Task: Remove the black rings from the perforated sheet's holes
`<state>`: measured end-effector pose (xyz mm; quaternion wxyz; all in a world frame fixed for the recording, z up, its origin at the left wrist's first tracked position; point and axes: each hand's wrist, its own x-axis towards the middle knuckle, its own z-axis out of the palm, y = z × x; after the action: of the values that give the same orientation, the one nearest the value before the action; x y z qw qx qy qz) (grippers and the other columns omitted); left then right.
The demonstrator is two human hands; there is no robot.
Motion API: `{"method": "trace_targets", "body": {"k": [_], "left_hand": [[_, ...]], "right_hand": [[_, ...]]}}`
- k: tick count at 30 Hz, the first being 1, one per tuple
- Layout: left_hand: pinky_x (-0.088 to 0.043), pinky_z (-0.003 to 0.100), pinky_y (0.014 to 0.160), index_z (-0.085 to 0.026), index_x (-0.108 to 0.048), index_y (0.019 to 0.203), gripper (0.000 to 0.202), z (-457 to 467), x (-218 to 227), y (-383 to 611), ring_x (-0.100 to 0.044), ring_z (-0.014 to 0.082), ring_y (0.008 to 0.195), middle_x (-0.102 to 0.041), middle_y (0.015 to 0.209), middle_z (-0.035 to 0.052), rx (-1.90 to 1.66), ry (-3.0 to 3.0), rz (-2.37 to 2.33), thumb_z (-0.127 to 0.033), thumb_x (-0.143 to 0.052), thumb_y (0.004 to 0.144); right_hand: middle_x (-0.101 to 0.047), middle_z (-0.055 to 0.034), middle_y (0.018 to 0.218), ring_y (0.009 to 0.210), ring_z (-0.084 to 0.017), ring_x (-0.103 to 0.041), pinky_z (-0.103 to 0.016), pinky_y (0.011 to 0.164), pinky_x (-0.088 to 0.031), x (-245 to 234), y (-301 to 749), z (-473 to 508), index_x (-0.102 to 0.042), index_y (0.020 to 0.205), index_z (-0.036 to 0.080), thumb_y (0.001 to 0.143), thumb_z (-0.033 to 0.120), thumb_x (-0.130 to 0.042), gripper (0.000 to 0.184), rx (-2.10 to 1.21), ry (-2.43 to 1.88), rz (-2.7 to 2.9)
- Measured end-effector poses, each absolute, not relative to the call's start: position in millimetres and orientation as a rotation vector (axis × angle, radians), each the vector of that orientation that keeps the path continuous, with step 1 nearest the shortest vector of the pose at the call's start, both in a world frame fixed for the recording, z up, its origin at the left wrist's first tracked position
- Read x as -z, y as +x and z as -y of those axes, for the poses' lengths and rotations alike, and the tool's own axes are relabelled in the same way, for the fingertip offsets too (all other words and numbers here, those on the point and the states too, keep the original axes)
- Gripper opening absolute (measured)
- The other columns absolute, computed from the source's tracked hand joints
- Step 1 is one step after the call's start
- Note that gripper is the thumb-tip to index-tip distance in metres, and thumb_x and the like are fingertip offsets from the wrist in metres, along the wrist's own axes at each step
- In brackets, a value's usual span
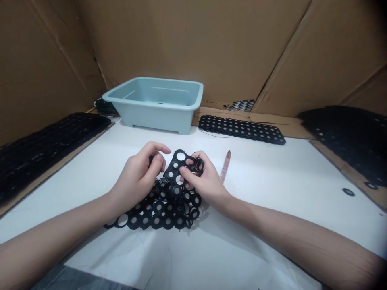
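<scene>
A black sheet of joined rings lies bunched on the white table in front of me, one part folded and lifted up. My right hand pinches this raised part between thumb and fingers. Just left of the raised corner is my left hand, with its fingers curled in and the thumb against them. Whatever the left fingers may hold is hidden. Part of the sheet passes beneath my left wrist. Behind my right hand lies a pointed pen-like stick with red markings.
A light blue plastic tub stands at the back. Beside it lies a flat black ring sheet. Dark piles of sheets sit at left and right. A loose black ring rests at right. Cardboard walls enclose the table.
</scene>
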<state>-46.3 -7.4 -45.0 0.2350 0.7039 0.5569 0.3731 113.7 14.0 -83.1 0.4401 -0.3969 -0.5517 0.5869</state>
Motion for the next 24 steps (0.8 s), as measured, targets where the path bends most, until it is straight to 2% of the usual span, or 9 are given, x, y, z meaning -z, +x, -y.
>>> {"method": "trace_targets", "body": {"k": [4, 6, 9, 15, 20, 24], "left_hand": [[-0.036, 0.023, 0.053, -0.022, -0.049, 0.098, 0.019, 6, 45, -47, -0.045, 0.0098, 0.055, -0.055, 0.078, -0.0002, -1.056, 1.933, -1.519, -0.023, -0.034, 0.087], [-0.038, 0.023, 0.057, -0.02, -0.052, 0.094, 0.02, 6, 45, -48, -0.047, 0.0112, 0.06, -0.054, 0.075, 0.0001, -1.043, 1.987, -1.535, -0.02, -0.033, 0.086], [-0.036, 0.024, 0.054, -0.019, -0.055, 0.089, 0.024, 7, 43, -48, -0.046, 0.0125, 0.057, -0.051, 0.066, -0.0003, -0.962, 2.091, -1.567, -0.019, -0.032, 0.085], [-0.036, 0.025, 0.055, -0.023, -0.059, 0.097, 0.026, 8, 43, -45, -0.05, 0.0138, 0.06, -0.058, 0.071, -0.0001, -0.802, 2.133, -1.61, -0.03, -0.037, 0.085], [-0.032, 0.023, 0.049, -0.021, -0.061, 0.09, 0.026, 4, 53, -39, -0.042, 0.0119, 0.051, -0.045, 0.055, -0.0037, -0.698, 1.899, -1.523, -0.041, -0.048, 0.079], [-0.026, 0.023, 0.043, -0.017, -0.06, 0.078, 0.023, -13, 59, -47, -0.035, 0.009, 0.044, -0.04, 0.05, -0.0043, -0.835, 1.616, -1.483, -0.038, -0.048, 0.079]], "right_hand": [[-0.044, 0.002, 0.084, 0.061, -0.01, -0.057, -0.022, 0.046, -0.044, 83, 114, -13, -0.034, 0.08, 0.022, 0.072, 0.03, -0.057, 0.026, -1.432, -0.988, 1.373], [-0.046, 0.0018, 0.085, 0.061, -0.01, -0.057, -0.023, 0.049, -0.044, 83, 115, -13, -0.034, 0.08, 0.022, 0.073, 0.029, -0.057, 0.025, -1.408, -0.993, 1.388], [-0.047, 0.0015, 0.084, 0.062, -0.011, -0.057, -0.025, 0.053, -0.045, 82, 116, -13, -0.034, 0.08, 0.022, 0.073, 0.029, -0.056, 0.024, -1.389, -1.001, 1.407], [-0.044, 0.0022, 0.083, 0.064, -0.01, -0.055, -0.025, 0.054, -0.045, 85, 115, -13, -0.034, 0.08, 0.022, 0.075, 0.029, -0.055, 0.022, -1.385, -0.928, 1.423], [-0.044, 0.003, 0.084, 0.063, -0.009, -0.053, -0.024, 0.056, -0.043, 85, 114, -12, -0.033, 0.081, 0.023, 0.077, 0.025, -0.052, 0.02, -1.432, -0.848, 1.43], [-0.047, 0.0025, 0.082, 0.065, -0.01, -0.05, -0.027, 0.064, -0.042, 87, 114, -13, -0.033, 0.08, 0.022, 0.078, 0.021, -0.047, 0.014, -1.361, -0.881, 1.516]]}}
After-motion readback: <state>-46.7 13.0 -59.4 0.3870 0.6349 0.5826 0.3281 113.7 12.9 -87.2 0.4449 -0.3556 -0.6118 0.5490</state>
